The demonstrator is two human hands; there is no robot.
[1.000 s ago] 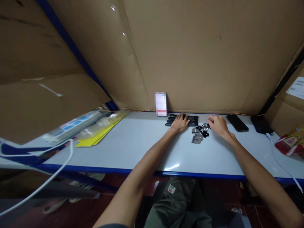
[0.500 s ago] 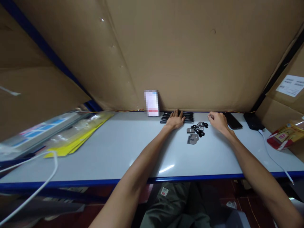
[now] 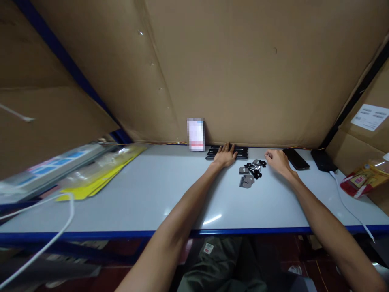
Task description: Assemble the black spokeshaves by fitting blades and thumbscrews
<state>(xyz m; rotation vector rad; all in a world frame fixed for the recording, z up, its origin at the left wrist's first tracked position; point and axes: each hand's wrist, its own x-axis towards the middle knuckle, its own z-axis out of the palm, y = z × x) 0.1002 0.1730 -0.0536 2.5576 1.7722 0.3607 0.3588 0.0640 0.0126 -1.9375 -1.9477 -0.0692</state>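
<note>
My left hand (image 3: 225, 156) lies flat with its fingers spread on a row of slim black handle-like pieces (image 3: 242, 153) at the back of the table. To the right of it my right hand (image 3: 277, 159) is closed, thumb and fingers pressed together just above the tabletop. Whatever it may pinch is too small to make out. Between and in front of the hands is a loose pile of black shaped pieces (image 3: 258, 174) with shiny metal bits. Flat grey metal plates, some with toothed edges like blades (image 3: 246, 181), lie beside that pile.
A phone with a lit, blurred screen (image 3: 196, 136) leans on the cardboard wall (image 3: 231, 73). Right of my right hand lie a dark phone (image 3: 296, 159), a black device with a white cable (image 3: 323, 160) and a red-yellow pouch (image 3: 361, 181). Yellow sheets (image 3: 91, 187) are at left.
The whole view has tilted slightly, so everything sits a little lower in the picture. Both hands keep nearly the same places and shapes.
</note>
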